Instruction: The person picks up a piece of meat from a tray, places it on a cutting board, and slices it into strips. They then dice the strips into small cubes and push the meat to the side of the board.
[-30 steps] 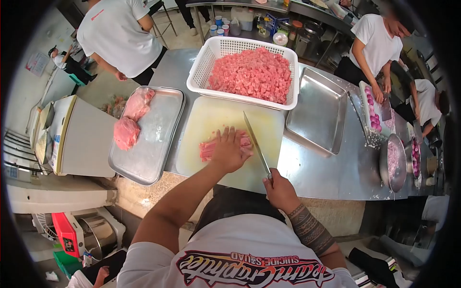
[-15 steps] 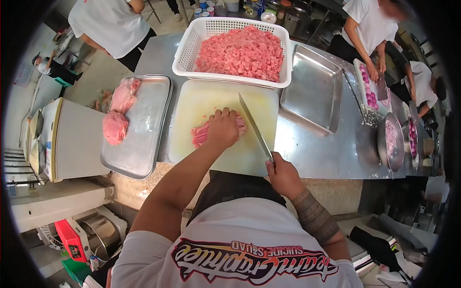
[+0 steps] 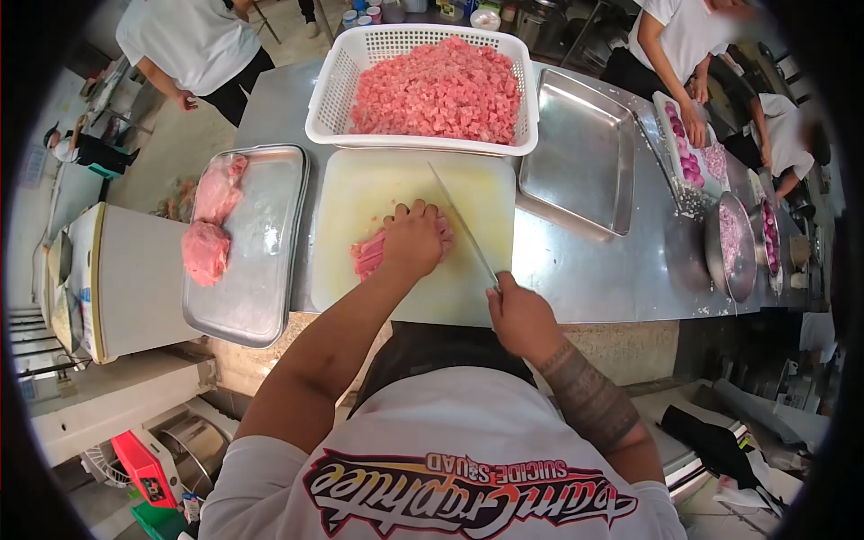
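Observation:
Strips of pink meat (image 3: 370, 256) lie on the white, yellow-stained cutting board (image 3: 351, 193). My left hand (image 3: 415, 236) presses down on them with curled fingers, hiding their middle. My right hand (image 3: 524, 315) is wrapped round the handle of a long knife (image 3: 464, 221). The blade points up and left over the board, just right of the meat and apart from my left fingers. Behind the board a white perforated basket (image 3: 328, 126) holds a heap of diced pink meat (image 3: 438, 93).
A metal tray (image 3: 261, 270) with two pieces of meat (image 3: 206, 253) lies left. A deep steel pan (image 3: 576, 144) lies right, with a bowl (image 3: 731, 247) further right. At the back right a person (image 3: 670, 40) handles purple onions; another person (image 3: 193, 40) stands back left.
The view has shifted slightly. The knife blade now looks thinner, turned more on edge, and my right hand has turned with it. My left hand stays on the meat. The back-left person's hand now shows.

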Available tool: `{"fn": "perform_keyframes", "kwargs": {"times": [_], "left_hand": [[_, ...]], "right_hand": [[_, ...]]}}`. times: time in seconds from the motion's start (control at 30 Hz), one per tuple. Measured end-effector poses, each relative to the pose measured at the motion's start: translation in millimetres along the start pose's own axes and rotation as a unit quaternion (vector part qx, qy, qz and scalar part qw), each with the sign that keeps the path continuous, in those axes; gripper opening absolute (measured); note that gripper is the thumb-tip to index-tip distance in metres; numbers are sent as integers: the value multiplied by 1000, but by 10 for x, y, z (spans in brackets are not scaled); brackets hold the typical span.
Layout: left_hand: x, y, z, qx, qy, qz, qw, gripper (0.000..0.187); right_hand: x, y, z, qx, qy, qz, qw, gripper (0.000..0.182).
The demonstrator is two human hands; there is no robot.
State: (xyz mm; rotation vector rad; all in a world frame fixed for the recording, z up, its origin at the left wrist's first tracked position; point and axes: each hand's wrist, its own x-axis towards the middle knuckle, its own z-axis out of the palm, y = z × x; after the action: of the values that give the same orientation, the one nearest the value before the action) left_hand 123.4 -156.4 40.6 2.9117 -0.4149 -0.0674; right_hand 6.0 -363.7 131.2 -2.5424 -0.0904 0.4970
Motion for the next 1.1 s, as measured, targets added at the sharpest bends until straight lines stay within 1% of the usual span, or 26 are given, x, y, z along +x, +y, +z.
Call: {"fn": "perform_keyframes", "kwargs": {"times": [0.03,0.07,0.13,0.17,0.23,0.27,0.37,0.47,0.5,0.53,0.6,0.63,0.73,0.83,0.93,0.97,1.03,1.1], "left_hand": [[-3,4,43,3,12,2,1000,48],[10,-11,103,8,5,1,1000,48],[47,-46,142,21,-7,-4,1000,49],[41,-57,161,13,-3,-2,1000,47],[6,-11,27,-1,3,6,1000,42],[-4,-3,34,-3,4,6,1000,42],[-18,-9,47,-16,20,5,1000,42],[-34,-14,49,-37,47,8,998,41],[-33,-21,86,-40,56,6,998,40],[-35,-22,124,-43,64,4,997,40],[-12,-42,157,-22,29,-7,999,38],[3,-52,166,-11,11,-12,1000,38],[20,-44,181,-13,7,-23,1000,36],[-16,-36,143,-36,60,3,998,36],[2,-158,257,-64,45,37,996,33],[-2,-208,299,-58,76,18,995,33],[-84,-260,363,-46,131,-16,990,33],[-141,-221,342,-25,117,-6,993,35]], "right_hand": [[-163,-23,-51,-3,1,6,1000,27],[-281,-50,-90,-6,2,12,1000,26],[-411,-121,-138,10,-36,21,999,26],[-433,-144,-139,20,-55,26,998,26],[-138,15,135,14,-30,-9,999,26],[24,91,259,12,-18,-25,999,26],[379,101,324,13,22,-44,999,27],[84,-25,96,-15,22,-21,999,27],[-80,-93,11,-15,12,9,1000,28],[-233,-143,-70,-10,-6,15,1000,28],[-443,-205,-173,1,-42,25,999,29],[-475,-215,-152,30,-49,9,998,29],[15,28,310,27,-13,-19,999,28],[460,-60,358,27,17,-33,999,28],[315,62,248,44,11,-10,999,27],[211,146,286,42,35,-4,999,28],[29,169,240,42,26,7,999,28],[-182,129,156,43,11,14,999,28]]}}
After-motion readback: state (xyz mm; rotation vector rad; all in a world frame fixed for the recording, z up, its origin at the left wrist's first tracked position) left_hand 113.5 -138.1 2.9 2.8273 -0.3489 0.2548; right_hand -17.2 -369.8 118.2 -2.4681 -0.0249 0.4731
